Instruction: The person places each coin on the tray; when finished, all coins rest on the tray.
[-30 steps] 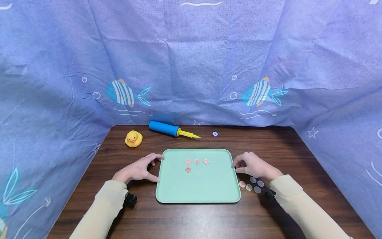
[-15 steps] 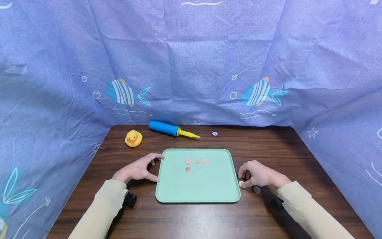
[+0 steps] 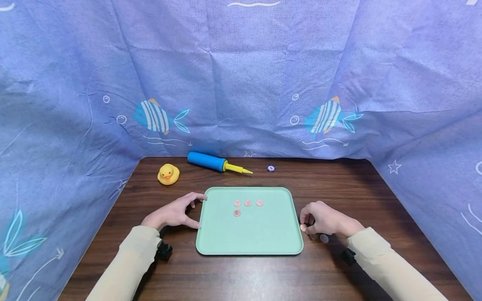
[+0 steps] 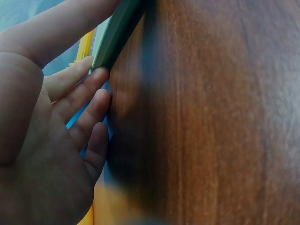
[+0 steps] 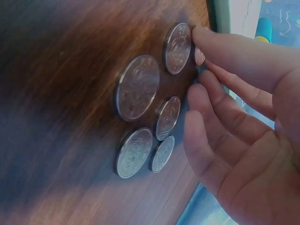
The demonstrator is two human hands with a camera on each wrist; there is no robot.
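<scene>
A mint-green tray (image 3: pixel 263 242) lies on the table with several copper coins (image 3: pixel 247 203) in it, three in a row and one below the leftmost. My left hand (image 3: pixel 175 212) rests at the tray's left edge, thumb and forefinger spread apart and touching the rim. Just beyond the right rim, my right hand (image 3: pixel 325 218) pinches a copper coin (image 3: pixel 303 228) between thumb and forefinger, close over the wood. Under and beside that hand lie several silver coins (image 5: pixel 137 87), plain in the right wrist view but mostly hidden by the hand from the head.
Behind the tray are a yellow rubber duck (image 3: pixel 168 174), a blue hand pump (image 3: pixel 207 161) with a yellow nozzle, and a poker chip (image 3: pixel 270 168). A blue fish-print cloth (image 3: pixel 241 83) hangs around the back and sides of the wooden table (image 3: pixel 248 280).
My right hand has moved from the tray's right rim down to the loose coins and taken hold of a copper one, which has shifted slightly. The left hand has stayed put.
</scene>
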